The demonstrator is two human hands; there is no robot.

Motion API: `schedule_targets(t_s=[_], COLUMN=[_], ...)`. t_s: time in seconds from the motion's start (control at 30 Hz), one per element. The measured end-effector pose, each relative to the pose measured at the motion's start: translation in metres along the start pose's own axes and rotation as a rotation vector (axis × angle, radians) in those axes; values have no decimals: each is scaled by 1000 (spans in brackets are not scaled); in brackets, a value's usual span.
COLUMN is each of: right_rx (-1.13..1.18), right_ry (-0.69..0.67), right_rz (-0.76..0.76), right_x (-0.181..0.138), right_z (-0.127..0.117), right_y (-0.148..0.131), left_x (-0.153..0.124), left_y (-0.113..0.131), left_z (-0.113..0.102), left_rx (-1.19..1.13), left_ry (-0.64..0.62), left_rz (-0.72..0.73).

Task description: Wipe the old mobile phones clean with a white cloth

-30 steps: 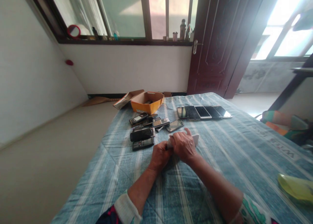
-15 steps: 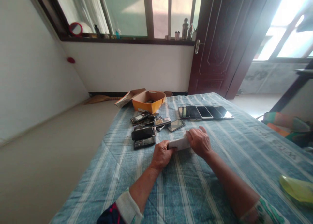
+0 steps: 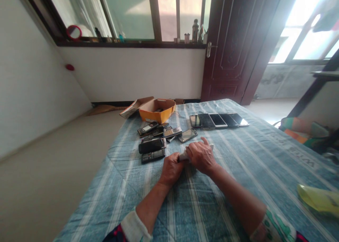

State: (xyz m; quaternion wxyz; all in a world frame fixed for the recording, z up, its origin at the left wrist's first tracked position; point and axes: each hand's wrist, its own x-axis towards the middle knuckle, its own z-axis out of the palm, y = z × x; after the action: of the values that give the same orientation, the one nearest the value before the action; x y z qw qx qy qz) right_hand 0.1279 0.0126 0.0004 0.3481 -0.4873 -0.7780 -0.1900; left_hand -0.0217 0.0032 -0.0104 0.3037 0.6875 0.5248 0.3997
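Note:
My left hand point(image 3: 171, 168) is closed around the near-left end of a pale, flat phone point(image 3: 183, 156), holding it just above the bedspread. My right hand point(image 3: 200, 156) lies across the phone and covers most of it, fingers bent and one finger raised. A bit of white cloth or tissue point(image 3: 211, 147) shows beyond the right fingers; its exact kind is hard to make out. To the left lie a black phone point(image 3: 152, 145) and a keypad phone point(image 3: 153, 156). A touchscreen phone point(image 3: 188, 135) rests just past my hands.
Older phones point(image 3: 172, 132) lie heaped before an open orange box point(image 3: 159, 115), its lid point(image 3: 132, 108) leaning beside it. Several smartphones point(image 3: 218, 120) form a row at the back right. A yellow bag-like item point(image 3: 317, 199) sits at right on the striped bedspread point(image 3: 238, 157).
My right hand has slid left along the phone, toward my left hand, and now covers more of it. My left hand keeps its grip. The view has shifted slightly.

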Motion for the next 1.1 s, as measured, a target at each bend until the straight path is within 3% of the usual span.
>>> schedule_targets(t_s=[0.27, 0.4, 0.6, 0.7, 0.9, 1.1], right_rx=[-162, -149, -9, 20, -26, -147], right_ry=[26, 64, 98, 78, 42, 61], right_rz=[199, 161, -13, -60, 13, 274], right_x=[-15, -12, 1, 2, -4, -9], right_z=[-5, -3, 4, 5, -2, -4], right_y=[65, 56, 1, -11, 22, 57], left_x=[0, 1, 0, -1, -1, 0], left_y=[1, 1, -2, -3, -1, -1], left_z=[0, 0, 0, 1, 0, 1], left_rx=[-5, -5, -9, -16, -13, -13], left_ry=[3, 3, 0, -4, 4, 4], left_rz=[-41, -36, 2, 13, -12, -39])
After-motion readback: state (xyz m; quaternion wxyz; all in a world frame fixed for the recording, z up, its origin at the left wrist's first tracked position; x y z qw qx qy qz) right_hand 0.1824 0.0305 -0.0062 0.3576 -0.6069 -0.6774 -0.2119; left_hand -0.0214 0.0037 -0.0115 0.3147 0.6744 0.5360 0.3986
